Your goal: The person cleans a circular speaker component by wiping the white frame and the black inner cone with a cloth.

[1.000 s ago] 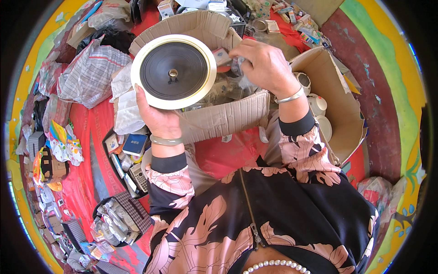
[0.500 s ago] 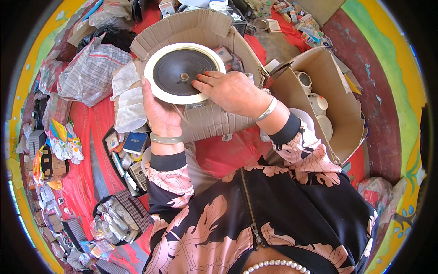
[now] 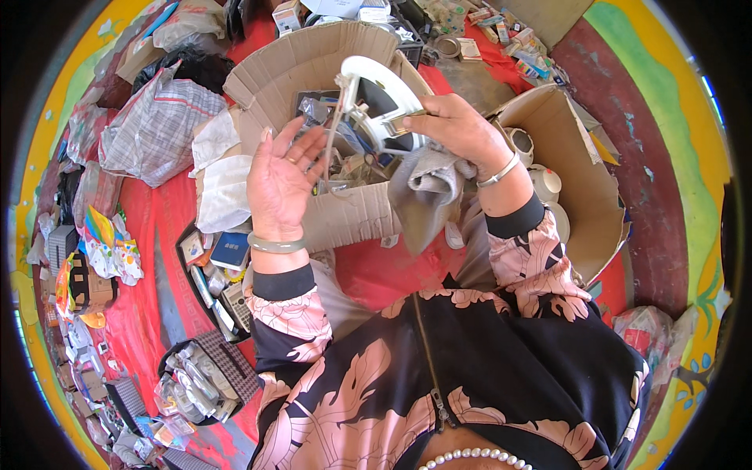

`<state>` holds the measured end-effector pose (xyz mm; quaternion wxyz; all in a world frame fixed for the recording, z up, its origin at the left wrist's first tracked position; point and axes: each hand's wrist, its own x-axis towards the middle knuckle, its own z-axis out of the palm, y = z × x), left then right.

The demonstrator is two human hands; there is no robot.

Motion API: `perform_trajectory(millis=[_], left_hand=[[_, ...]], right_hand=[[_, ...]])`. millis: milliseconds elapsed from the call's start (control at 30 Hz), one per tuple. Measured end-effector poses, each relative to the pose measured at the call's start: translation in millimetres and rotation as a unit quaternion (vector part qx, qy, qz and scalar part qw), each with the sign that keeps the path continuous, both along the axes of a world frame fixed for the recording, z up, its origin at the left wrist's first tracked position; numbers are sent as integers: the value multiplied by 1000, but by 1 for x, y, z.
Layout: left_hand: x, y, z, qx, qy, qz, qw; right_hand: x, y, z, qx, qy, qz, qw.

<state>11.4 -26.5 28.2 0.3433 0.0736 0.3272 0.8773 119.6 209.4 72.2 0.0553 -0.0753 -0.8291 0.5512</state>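
Hands: right hand (image 3: 458, 129) is clenched on a round white light fitting (image 3: 376, 102) and a grey cloth (image 3: 423, 192) | left hand (image 3: 282, 176) is held open, palm up, nothing gripped | fitting is held tilted above the open cardboard box (image 3: 305, 59), over the red floor cloth (image 3: 168, 235).

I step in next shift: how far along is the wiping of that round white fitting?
Done: the round white fitting is out of the cardboard box. In hand: the right hand grips it with a grey cloth; the left hand is open beside its wires. Left: cleanliness unclear, and it's not yet set down.
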Motion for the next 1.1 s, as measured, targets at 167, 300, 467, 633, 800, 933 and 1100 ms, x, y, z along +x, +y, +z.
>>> perform_trajectory(millis=[167,300,467,633,800,933,1100], left_hand=[[-18,-10,-25,-39,-39,198,979],[-14,-8,-31,-87,-15,216,972],[3,8,-47,-131,-52,24,990],[8,17,-50,-135,-14,34,990],[14,42,-27,40,-14,-15,999],[26,22,-4,18,61,81,995],[25,7,0,259,12,-4,966]], right_hand=[[6,19,-4,-12,-28,2,1000],[7,24,-3,26,-20,0,999],[15,19,20,43,15,-7,999],[31,7,45,-151,73,19,986],[33,7,45,-314,81,80,942],[26,-7,36,-326,107,82,936],[8,-1,-10,-401,100,155,897]])
